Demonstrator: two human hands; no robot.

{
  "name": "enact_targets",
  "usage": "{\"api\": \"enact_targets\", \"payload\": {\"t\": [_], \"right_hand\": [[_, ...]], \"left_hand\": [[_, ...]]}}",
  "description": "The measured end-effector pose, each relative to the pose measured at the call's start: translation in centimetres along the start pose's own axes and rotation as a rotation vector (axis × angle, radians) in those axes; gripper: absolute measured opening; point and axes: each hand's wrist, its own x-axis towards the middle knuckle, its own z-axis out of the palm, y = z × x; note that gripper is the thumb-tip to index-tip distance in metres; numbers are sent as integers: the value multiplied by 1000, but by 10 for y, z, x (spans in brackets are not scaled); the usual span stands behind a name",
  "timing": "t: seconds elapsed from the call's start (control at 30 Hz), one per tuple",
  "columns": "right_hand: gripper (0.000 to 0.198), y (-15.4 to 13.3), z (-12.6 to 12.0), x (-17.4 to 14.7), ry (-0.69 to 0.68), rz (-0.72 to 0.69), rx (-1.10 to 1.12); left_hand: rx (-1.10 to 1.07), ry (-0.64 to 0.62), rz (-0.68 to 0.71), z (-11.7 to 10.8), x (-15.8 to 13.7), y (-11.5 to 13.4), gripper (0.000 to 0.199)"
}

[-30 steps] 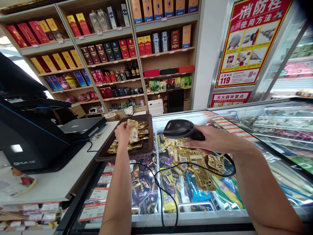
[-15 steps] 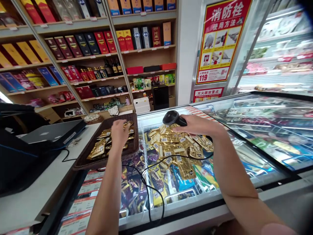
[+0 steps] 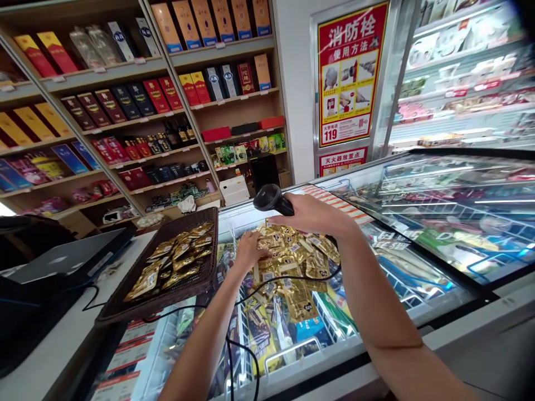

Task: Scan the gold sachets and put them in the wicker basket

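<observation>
Packets in gold wrapping [image 3: 292, 256] lie heaped beneath the two separated hands — the right hand [image 3: 310, 214] clamped around a black scanner [image 3: 268, 199], the left hand [image 3: 249, 249] with fingers at the heap, whether gripping I cannot tell. Beyond the left forearm's outer side, a brown basket [image 3: 167, 299] holds more packets.

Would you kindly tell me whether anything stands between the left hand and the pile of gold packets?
Nothing visible does: the left hand is at the left edge of the pile of gold packets. The black cable crosses the pile nearer the camera, apart from that hand.
</observation>
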Motion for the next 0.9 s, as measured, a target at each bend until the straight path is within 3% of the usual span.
{"api": "enact_targets", "payload": {"t": [0.17, 0.3, 0.4, 0.57, 0.7, 0.9], "right_hand": [[47, -9, 6, 1, 42, -46, 103], [49, -24, 14, -2, -37, -41, 285], [49, -34, 23, -5, -148, -58, 410], [48, -48, 34, -10, -310, -102, 460], [49, -56, 35, -15, -342, -88, 402], [48, -57, 33, -17, -365, -87, 376]], "left_hand": [[-298, 146, -60, -43, -8, -28, 24], [-695, 294, -218, -90, -23, -56, 38], [-956, 375, -310, -112, -37, -68, 49], [-1073, 477, -370, -121, -45, -73, 55], [-1071, 560, -365, -122, -45, -72, 53], [-1067, 556, -386, -120, -45, -72, 43]]}}
